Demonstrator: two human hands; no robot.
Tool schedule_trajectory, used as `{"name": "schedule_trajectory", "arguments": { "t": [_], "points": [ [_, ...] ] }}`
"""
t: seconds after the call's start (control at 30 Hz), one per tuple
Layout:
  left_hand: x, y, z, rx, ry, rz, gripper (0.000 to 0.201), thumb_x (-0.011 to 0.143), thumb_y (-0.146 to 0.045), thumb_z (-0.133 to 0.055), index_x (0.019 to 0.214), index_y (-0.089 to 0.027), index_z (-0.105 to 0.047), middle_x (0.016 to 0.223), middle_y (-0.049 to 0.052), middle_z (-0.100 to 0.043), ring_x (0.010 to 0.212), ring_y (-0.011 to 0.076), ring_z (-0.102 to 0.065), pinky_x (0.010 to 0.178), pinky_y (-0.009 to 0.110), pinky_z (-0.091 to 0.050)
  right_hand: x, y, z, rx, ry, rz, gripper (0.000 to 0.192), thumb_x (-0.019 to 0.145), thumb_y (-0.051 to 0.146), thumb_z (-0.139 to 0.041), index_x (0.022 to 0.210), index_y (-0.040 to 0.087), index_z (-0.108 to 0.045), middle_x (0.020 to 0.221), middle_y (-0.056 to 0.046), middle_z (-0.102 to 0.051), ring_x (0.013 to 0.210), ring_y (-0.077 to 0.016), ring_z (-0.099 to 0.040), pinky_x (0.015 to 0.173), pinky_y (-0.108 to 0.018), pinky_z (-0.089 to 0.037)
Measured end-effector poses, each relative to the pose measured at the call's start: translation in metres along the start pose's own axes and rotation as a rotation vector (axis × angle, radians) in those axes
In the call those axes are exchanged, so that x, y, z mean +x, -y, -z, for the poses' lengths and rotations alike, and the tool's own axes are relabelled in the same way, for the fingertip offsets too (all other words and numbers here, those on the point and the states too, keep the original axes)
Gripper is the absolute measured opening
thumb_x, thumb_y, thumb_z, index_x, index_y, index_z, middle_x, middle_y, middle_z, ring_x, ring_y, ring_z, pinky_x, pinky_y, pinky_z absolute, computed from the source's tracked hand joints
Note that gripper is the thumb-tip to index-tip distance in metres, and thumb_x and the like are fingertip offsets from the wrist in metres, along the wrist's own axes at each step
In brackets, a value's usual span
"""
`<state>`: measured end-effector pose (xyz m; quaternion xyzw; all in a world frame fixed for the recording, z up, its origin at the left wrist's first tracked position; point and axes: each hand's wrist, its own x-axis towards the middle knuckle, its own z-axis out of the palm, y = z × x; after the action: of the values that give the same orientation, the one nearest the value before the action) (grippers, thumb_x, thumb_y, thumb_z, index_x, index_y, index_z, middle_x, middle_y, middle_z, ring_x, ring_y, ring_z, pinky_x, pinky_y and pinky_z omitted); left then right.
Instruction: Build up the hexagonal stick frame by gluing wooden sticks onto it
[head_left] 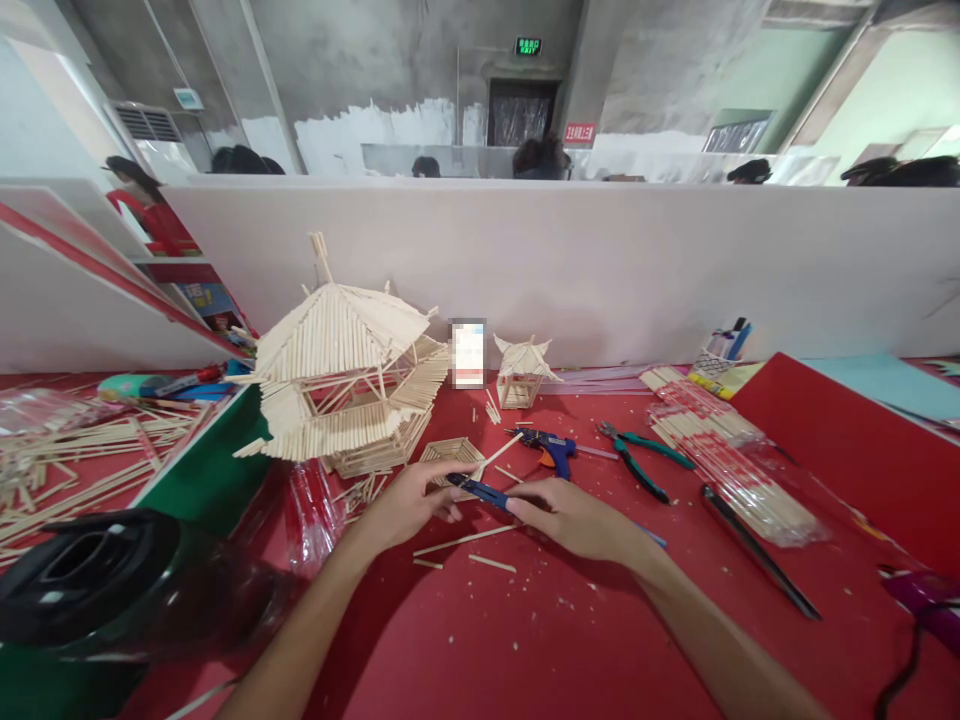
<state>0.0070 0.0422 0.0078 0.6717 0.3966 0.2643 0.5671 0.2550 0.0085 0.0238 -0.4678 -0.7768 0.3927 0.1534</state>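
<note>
Near the middle of the table, my left hand [416, 500] pinches a thin wooden stick [501, 453] that points up and to the right. My right hand [555, 512] is closed around a blue utility knife [484, 491], whose dark front end lies at my left fingers. Whether the blade touches the stick cannot be made out. Just behind my left hand sits a small frame of stacked sticks [442, 455], partly covered by it. Cut sticks [492, 563] lie on the red table in front of my hands.
A large stick pavilion [345, 370] stands at back left, a small one [520, 372] at back centre. A blue glue gun [546, 447], green-handled pliers [637, 460], bagged sticks [739, 470] and a black pen-like tool [761, 552] lie right. A dark bottle [142, 590] occupies the near left.
</note>
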Motion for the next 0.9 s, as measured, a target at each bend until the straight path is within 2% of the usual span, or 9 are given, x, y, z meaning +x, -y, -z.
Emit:
{"name": "schedule_trajectory", "arguments": {
  "t": [0.33,0.6,0.77,0.9],
  "points": [
    [-0.0003,0.0024,0.0016,-0.009,0.004,0.007,0.048,0.081,-0.054,-0.068,0.120,-0.025,-0.069,0.126,0.011,-0.062,0.066,0.0116,-0.063,0.067,0.030,-0.055,0.0000,-0.0027,-0.0008,0.007,0.001,-0.010,0.042,0.100,0.047,-0.039,0.092,0.017,-0.068,0.077,-0.003,-0.066,0.069,-0.0171,-0.057,0.065,-0.026,-0.040],
    [-0.0011,-0.0010,0.0014,0.012,0.009,-0.026,0.049,0.081,-0.054,-0.068,0.121,-0.025,-0.068,0.126,0.012,-0.062,0.065,0.0110,-0.063,0.065,0.028,-0.054,-0.0002,-0.0025,-0.0041,-0.049,-0.038,0.008,0.039,0.100,0.042,-0.040,0.099,0.017,-0.071,0.086,-0.006,-0.070,0.077,-0.0196,-0.060,0.071,-0.028,-0.042],
    [-0.0019,0.0016,0.0027,0.072,0.045,-0.073,0.042,0.088,-0.042,-0.062,0.127,-0.027,-0.064,0.126,0.011,-0.062,0.064,0.0109,-0.064,0.065,0.029,-0.055,-0.0001,-0.0011,-0.0062,-0.052,-0.049,0.019,0.040,0.100,0.042,-0.041,0.100,0.018,-0.072,0.089,-0.007,-0.072,0.077,-0.0205,-0.062,0.072,-0.029,-0.043],
    [-0.0039,0.0012,0.0039,0.150,0.088,-0.098,0.034,0.092,-0.033,-0.055,0.123,-0.027,-0.067,0.121,0.008,-0.063,0.072,0.0136,-0.065,0.065,0.027,-0.056,0.0002,-0.0003,-0.0083,-0.054,-0.054,0.033,0.041,0.099,0.044,-0.042,0.101,0.018,-0.073,0.089,-0.007,-0.073,0.079,-0.0214,-0.064,0.074,-0.029,-0.044]
  ]
}}
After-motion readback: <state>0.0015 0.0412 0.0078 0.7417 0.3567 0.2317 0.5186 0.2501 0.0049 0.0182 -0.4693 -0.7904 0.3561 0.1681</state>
